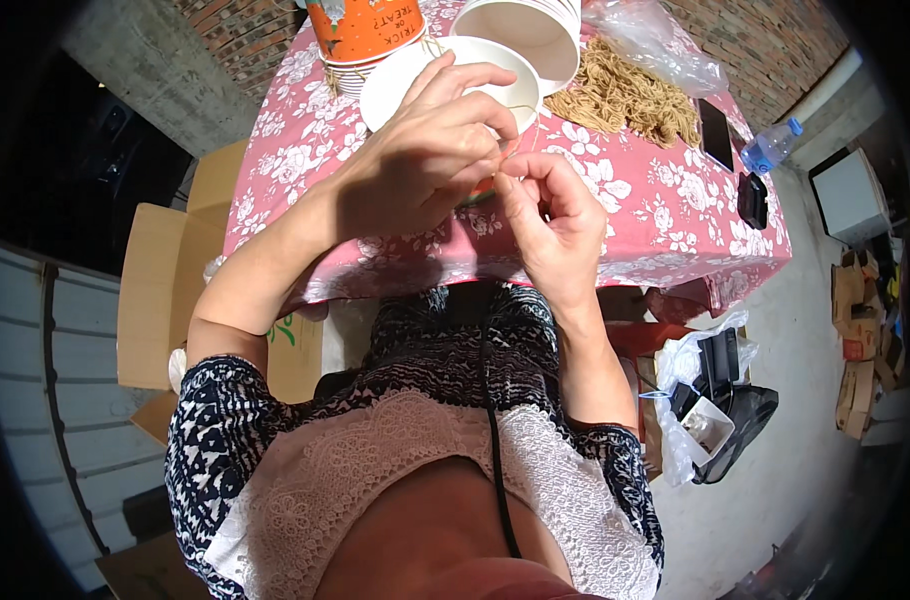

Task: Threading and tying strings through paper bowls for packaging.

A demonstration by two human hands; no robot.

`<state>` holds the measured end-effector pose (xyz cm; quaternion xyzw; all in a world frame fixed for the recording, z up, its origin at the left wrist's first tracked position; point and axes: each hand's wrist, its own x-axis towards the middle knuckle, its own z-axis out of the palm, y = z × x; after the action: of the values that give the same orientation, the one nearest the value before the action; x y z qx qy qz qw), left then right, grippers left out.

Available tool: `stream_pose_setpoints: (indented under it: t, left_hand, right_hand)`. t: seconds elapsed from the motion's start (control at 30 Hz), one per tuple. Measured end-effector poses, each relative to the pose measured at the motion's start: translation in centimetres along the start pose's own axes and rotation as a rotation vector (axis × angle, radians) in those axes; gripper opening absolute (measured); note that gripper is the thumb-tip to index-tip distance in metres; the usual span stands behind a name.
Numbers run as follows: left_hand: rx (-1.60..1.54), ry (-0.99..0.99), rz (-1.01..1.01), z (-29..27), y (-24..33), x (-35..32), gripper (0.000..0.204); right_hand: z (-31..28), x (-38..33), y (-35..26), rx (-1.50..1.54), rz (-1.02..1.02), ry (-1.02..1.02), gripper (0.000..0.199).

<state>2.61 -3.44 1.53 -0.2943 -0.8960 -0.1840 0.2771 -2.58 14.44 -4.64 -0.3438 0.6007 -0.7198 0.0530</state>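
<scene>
1. Left hand (425, 150) bends over the white bucket (387, 92) at twelve o'clock; I cannot tell its grip.
2. Right hand (555, 215): thumb and forefinger together; anything between is hidden.
3. Tan cords (620, 95) lie toward one o'clock.

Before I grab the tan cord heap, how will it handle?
The tan cord heap is likely floppy: its strands bend in loose waves. Probably tangle-prone, since many lengths overlap. It seems unlikely to roll, lying spread out on the pink floral tablecloth.
</scene>
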Motion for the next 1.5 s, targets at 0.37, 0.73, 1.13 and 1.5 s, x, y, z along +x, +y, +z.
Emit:
stream_pose_setpoints:
  t: [0.37,0.73,1.13,1.5]
  left_hand:
    - [0.094,0.208,-0.057,0.0,-0.7,0.0,0.012]
    - [-0.042,0.166,-0.398,-0.7,-1.4,-0.4,0.024]
    - [-0.444,-0.155,-0.652,-1.4,-2.6,0.0,0.026]
    - [-0.598,-0.365,-0.677,-2.4,-3.1,1.5,0.027]
  right_hand:
    - [0.5,0.2,0.5,-0.255,-0.091,0.098,0.004]
    - [0.8,0.7,0.9,-0.328,-0.053,0.129,0.009]
    - [1.2,1.4,0.8,-0.367,-0.085,0.128,0.012]
    - [0.8,1.0,1.1,-0.375,-0.072,0.131,0.009]
